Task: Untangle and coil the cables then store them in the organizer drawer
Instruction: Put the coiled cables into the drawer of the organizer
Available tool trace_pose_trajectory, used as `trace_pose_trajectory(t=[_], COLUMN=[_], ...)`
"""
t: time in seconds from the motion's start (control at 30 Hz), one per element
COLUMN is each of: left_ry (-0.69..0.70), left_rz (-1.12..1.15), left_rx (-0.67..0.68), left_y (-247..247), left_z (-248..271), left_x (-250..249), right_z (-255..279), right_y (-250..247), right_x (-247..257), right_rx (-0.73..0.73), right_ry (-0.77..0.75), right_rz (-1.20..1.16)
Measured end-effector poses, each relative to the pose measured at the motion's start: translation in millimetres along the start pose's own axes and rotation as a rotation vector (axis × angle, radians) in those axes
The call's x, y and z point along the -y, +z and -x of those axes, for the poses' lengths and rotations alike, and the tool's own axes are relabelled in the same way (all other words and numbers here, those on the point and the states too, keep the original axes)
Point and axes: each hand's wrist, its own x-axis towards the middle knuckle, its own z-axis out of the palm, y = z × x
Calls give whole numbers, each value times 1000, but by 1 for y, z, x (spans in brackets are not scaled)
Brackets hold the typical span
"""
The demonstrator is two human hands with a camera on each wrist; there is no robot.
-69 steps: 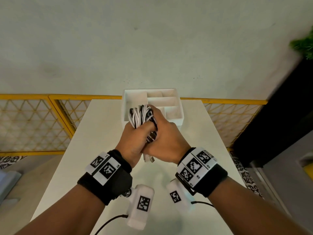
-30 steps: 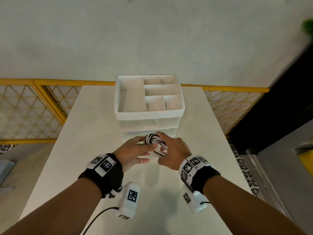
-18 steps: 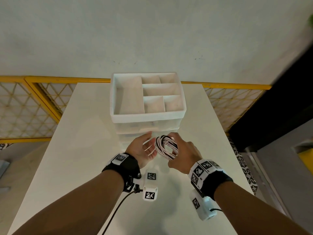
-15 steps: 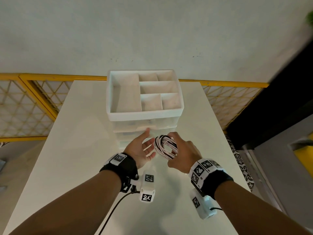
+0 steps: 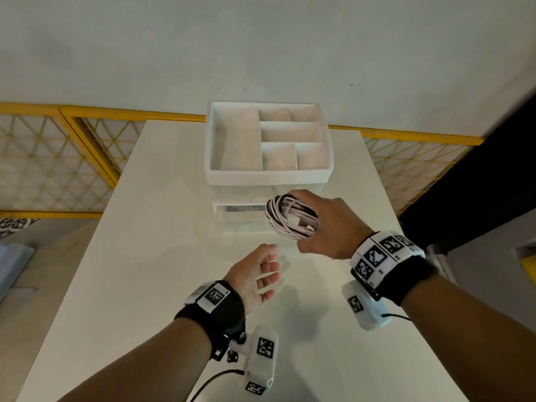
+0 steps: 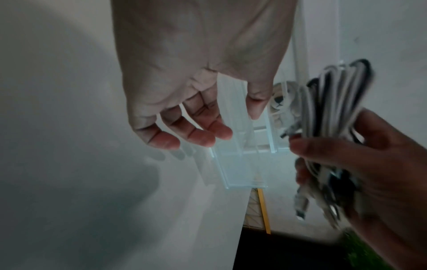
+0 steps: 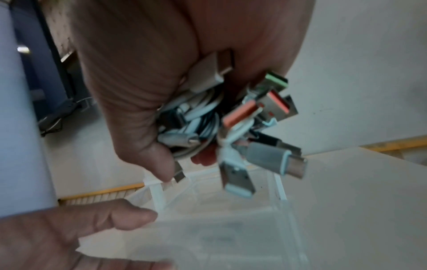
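My right hand (image 5: pixel 314 224) grips a coiled bundle of black and white cables (image 5: pixel 285 217) in front of the white organizer (image 5: pixel 268 177). Its several USB plugs (image 7: pixel 256 127) hang from my fist above a clear drawer (image 7: pixel 231 228) that stands pulled out. My left hand (image 5: pixel 271 274) hovers lower and nearer to me, fingers relaxed and holding nothing, just short of the drawer (image 5: pixel 246 230). In the left wrist view the fingers (image 6: pixel 196 135) hang by the drawer's front (image 6: pixel 242 169), with the cable bundle (image 6: pixel 335 109) to the right.
The organizer's top tray (image 5: pixel 313 174) has several compartments with nothing in them. It stands at the far end of a white table (image 5: pixel 139 256). Yellow mesh railing (image 5: pixel 58 155) runs behind and left; a dark wall (image 5: pixel 478 184) is at the right.
My left hand has drawn back toward me and the clear drawer now stands out. My right hand has lifted the coil up and to the right, over the drawer.
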Motion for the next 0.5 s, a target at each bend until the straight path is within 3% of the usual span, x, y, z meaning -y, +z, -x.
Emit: trace_pose_trajectory(t=[0.1, 0.2, 0.23, 0.3, 0.37, 0.4, 0.43, 0.5], left_ry=[-34, -2, 82, 400, 759, 862, 900, 849], left_rz=[-117, -444, -540, -642, -774, -887, -1005, -1220], left_rx=[51, 146, 162, 118, -38, -118, -170, -188], left_y=[1, 3, 4, 2, -4, -8, -11, -16], left_z=[10, 33, 39, 46, 45, 42, 38, 25], left_x=[-7, -30, -40, -58, -72, -77, -78, -75], right_z=[-23, -43, -47, -55, -61, -64, -68, -74], right_y=[8, 20, 22, 26, 29, 30, 33, 42], right_x=[5, 6, 6, 8, 11, 13, 14, 14], right_rx=[26, 91, 110, 149, 190, 210, 227, 253], right_ry=[-16, -11, -13, -29, -39, -42, -55, -113], right_rz=[69, 182, 214, 259, 317, 348, 363, 323])
